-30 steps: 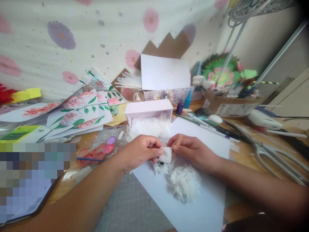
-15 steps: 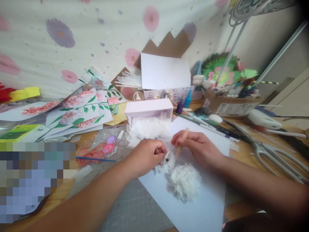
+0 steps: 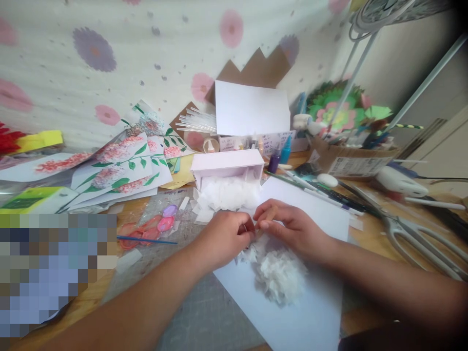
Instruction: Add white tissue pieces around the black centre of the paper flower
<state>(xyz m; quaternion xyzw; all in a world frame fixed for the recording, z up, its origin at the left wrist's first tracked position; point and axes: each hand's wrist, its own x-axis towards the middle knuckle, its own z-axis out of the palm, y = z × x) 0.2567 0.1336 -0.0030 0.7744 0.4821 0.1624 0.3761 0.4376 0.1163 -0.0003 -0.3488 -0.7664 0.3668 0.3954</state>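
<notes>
A fluffy white tissue-paper piece (image 3: 282,275) rests on a white sheet (image 3: 307,317), its smaller upper part (image 3: 250,254) partly covered by my fingers. My left hand (image 3: 228,239) is closed, thumb and fingers pinched at the edge of that smaller part. In my right hand (image 3: 288,224) is a light wooden stick (image 3: 271,214), gripped between thumb and fingers. The two hands' fingertips meet or nearly meet above the smaller part. What lies between the fingertips is hidden.
Behind the hands, an open white box (image 3: 226,163) has white tissue pieces (image 3: 226,192) spilling out. Large scissors (image 3: 413,234) lie right. A blue-handled brush (image 3: 146,240) and paint palette (image 3: 166,223) lie left. Glue bottles (image 3: 285,150) and a cardboard box (image 3: 358,163) stand behind.
My right hand has moved left and down to my left fingertips, and the stick leans over more. The dark spot on the white figure is now mostly covered. My left hand has barely moved.
</notes>
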